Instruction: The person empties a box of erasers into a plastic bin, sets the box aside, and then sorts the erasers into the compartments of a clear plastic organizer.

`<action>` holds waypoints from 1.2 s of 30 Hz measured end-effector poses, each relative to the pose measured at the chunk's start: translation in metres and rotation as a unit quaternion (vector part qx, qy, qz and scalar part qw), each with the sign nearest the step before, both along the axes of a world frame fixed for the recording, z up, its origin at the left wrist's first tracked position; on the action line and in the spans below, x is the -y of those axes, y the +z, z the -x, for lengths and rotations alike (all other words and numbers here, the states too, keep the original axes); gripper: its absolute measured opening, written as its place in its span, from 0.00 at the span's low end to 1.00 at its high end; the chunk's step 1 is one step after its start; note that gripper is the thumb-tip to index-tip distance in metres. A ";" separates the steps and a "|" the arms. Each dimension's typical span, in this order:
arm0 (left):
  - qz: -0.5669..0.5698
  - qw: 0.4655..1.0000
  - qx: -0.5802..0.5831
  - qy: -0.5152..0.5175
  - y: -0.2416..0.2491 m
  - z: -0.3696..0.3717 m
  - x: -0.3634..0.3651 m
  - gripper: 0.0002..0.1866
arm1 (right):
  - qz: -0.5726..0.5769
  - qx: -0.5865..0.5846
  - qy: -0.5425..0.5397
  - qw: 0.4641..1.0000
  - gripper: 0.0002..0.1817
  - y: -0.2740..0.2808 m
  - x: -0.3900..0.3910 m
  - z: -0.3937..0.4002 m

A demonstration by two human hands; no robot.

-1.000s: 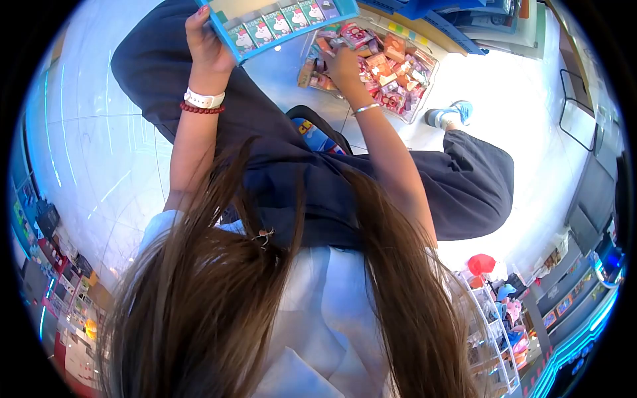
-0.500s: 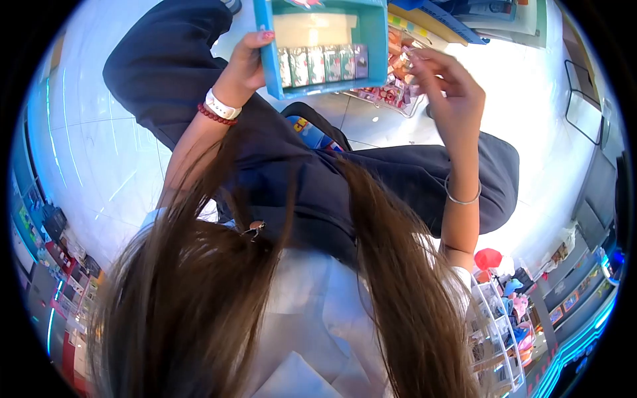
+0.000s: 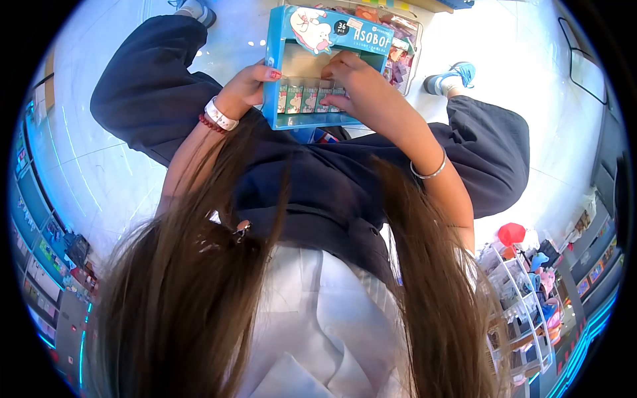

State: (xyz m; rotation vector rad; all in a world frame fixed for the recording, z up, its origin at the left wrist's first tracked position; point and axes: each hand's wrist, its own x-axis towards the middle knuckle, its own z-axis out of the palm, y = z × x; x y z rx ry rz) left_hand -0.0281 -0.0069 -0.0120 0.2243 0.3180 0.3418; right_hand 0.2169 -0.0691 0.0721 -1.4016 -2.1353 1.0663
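in the head view, one open blue cardboard box [image 3: 312,122] sits between the knees, long axis left-right, lettering upright, reading "36 pcs" and "asobo". the left hand [image 3: 247,89] closes its grip on the left edge; the right hand [image 3: 363,87] bends over at least four small green-and-white boxes [image 3: 309,99], its grip unclear.
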 end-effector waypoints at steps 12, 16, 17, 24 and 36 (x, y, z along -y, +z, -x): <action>0.028 0.991 0.075 0.103 -0.002 0.009 -0.015 0.33 | -0.005 -0.132 -0.070 0.989 0.19 0.016 -0.015 0.005; -0.004 0.980 0.076 0.182 -0.003 0.025 -0.028 0.31 | 0.005 -0.172 -0.238 0.956 0.17 0.014 -0.035 -0.051; -0.016 0.976 0.077 0.202 -0.003 0.029 -0.031 0.30 | 0.008 -0.250 -0.299 0.921 0.17 0.016 -0.040 -0.063; -0.050 0.957 0.075 0.277 0.014 0.045 -0.043 0.28 | 0.215 0.171 -0.266 0.924 0.13 -0.096 -0.040 -0.169; -0.034 0.942 0.108 0.317 0.016 0.048 -0.046 0.27 | 0.159 0.338 -0.100 0.922 0.11 -0.242 0.010 -0.175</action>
